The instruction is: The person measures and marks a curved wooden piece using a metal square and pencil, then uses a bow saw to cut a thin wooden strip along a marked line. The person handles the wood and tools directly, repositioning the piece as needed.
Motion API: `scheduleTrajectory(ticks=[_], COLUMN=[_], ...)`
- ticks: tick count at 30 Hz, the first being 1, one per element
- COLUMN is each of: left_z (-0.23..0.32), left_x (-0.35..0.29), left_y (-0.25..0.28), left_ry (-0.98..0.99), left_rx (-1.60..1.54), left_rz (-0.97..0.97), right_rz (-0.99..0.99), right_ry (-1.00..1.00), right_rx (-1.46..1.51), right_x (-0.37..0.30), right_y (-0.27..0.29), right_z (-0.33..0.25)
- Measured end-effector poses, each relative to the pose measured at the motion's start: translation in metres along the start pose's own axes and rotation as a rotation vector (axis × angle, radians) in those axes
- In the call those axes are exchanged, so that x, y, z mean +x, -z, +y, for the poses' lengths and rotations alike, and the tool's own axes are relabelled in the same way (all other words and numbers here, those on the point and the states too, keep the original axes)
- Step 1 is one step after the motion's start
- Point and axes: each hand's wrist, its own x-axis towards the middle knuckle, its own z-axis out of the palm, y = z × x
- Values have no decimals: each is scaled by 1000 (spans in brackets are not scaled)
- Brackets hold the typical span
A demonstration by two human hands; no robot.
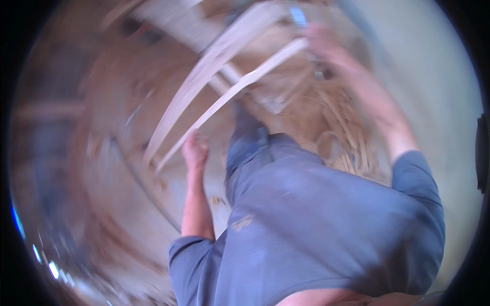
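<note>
A pale wooden frame [204,71] is held slanting in front of me, running from low on the left to high on the right. It has two long rails, which look curved here, and short crosspieces between them. My left hand [195,150] is closed at the nearer rail [240,84], toward its lower left end. My right hand [322,42] reaches far up and grips that rail near its upper right end; blur hides its fingers. Beyond the right hand shows a small bright blue patch [297,15], too smeared to name.
Several thin wood strips [349,132] lie on the brown floor to the right. A dark cord or hose [138,176] runs across the floor at left. A pale wall [439,127] stands close on the right. Motion blurs most of the surroundings.
</note>
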Motion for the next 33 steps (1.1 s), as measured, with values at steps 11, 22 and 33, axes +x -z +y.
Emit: scheduleTrajectory(ticks=[11,22,33], left_z=[-66,-45,-257], left_x=[-543,-530,-509], left_y=[-47,-89,540], left_ry=[1281,1466,271], left_rx=[-1,-843,-291], left_rz=[149,748,1495], right_rz=[-313,-592,-1096], right_ry=[13,493,460], right_rx=[-210,193,16], right_x=[82,72,79], right_y=[-4,-51,-138], right_z=[-8,-421,-625])
